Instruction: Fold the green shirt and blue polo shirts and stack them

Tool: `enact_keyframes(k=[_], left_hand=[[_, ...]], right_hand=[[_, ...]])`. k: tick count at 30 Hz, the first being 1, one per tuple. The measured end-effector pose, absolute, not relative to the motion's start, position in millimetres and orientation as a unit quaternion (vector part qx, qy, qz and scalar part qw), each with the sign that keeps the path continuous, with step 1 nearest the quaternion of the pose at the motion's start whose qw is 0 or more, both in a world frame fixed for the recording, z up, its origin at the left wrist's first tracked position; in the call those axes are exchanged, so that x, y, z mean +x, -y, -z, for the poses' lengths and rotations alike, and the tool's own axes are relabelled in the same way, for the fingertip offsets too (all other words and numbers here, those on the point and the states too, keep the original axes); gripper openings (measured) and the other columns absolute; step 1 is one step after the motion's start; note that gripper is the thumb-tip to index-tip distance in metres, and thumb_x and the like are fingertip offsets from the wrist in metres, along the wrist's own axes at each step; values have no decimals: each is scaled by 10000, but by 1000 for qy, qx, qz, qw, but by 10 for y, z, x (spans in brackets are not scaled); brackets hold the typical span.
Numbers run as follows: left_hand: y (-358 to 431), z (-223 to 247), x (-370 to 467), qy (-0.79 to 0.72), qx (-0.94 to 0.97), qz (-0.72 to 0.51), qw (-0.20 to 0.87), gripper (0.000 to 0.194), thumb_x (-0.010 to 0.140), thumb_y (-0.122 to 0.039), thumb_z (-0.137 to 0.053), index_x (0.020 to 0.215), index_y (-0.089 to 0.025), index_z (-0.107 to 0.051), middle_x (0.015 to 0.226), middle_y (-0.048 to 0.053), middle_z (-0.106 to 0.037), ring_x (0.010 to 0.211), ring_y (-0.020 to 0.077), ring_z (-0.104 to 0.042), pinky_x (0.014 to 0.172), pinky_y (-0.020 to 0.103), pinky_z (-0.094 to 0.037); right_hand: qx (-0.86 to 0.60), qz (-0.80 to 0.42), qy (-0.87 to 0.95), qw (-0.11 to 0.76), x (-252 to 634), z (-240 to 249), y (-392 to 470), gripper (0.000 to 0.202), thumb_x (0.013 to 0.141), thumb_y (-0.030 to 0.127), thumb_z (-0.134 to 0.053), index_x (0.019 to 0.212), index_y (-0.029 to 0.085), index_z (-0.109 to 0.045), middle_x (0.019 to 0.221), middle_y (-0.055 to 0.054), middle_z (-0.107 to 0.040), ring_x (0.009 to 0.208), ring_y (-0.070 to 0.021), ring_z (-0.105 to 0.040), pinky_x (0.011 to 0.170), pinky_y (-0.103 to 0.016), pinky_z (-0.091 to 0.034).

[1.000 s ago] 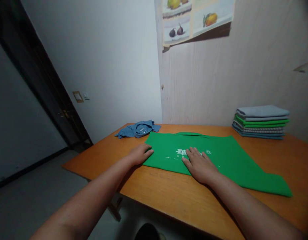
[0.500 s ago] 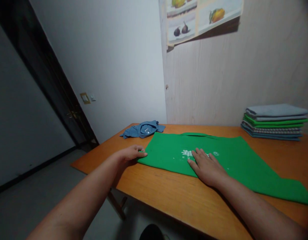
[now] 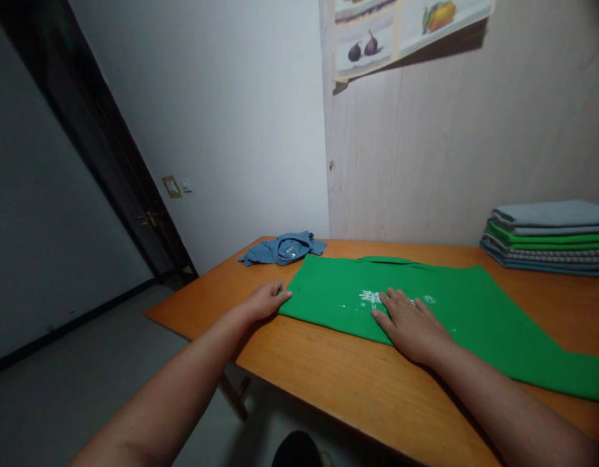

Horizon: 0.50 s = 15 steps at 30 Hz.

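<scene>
The left arm (image 3: 170, 386) is slanting in bare from the near left. The left grip (image 3: 268, 300) is resting low, its fingers curling and its thumb pointing right; whether they are pinching is hard to tell. The right arm (image 3: 506, 399) is slanting in bare from the near right, and the right grip (image 3: 413, 327) is lying flat, palm down, fingers pointing far and left.

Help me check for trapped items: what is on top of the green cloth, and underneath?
The right hand rests on the green cloth, partly covering its white print; the left hand is at its left edge. Underneath is the table; anything between is hidden.
</scene>
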<state>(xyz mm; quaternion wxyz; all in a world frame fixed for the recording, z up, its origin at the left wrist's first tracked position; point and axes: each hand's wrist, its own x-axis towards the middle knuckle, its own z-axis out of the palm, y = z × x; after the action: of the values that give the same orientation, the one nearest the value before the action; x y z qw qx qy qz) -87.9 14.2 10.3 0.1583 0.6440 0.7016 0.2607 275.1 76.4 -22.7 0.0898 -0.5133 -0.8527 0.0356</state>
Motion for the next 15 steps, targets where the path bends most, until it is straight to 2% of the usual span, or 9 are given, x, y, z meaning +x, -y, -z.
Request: enact_keyframes(k=[4,8,13,15], left_hand=[[-66,-157,-835,-717,664,-201,72,315,847,-547,-608,884,-234,-620,752,10,-624,761,216,-575,706,302,-387],[-45,-247,-794,-735,668,-118,7,352,871,-560,-588,986,-231,-629,847,41,-682,784,235,-616,712,316,-404],[-89,-358,-500,-737,651,-153,-94,379,961,-515,-456,1097,-210,-635,1123,113,-682,1060,287,-602,881,384,-439],[-119,-361,-285,-724,664,-162,-96,404,996,-480,-379,1194,-215,-611,1226,117,-654,1155,279,-571,972,400,-420]], right_hand=[[-512,-35,854,86,2752,218,-754,732,988,586,-214,1537,131,-379,1624,-141,-284,1511,-306,-198,1206,-527,-140],[-513,-29,854,83,2750,224,-758,723,991,574,-210,1533,129,-386,1621,-140,-294,1509,-305,-206,1203,-526,-151],[-513,-21,854,88,2757,247,-771,724,985,578,-212,1530,136,-392,1616,-133,-308,1504,-303,-224,1199,-530,-167],[-510,-12,856,87,2774,264,-779,729,983,578,-207,1532,133,-388,1615,-135,-308,1503,-305,-228,1196,-535,-177]])
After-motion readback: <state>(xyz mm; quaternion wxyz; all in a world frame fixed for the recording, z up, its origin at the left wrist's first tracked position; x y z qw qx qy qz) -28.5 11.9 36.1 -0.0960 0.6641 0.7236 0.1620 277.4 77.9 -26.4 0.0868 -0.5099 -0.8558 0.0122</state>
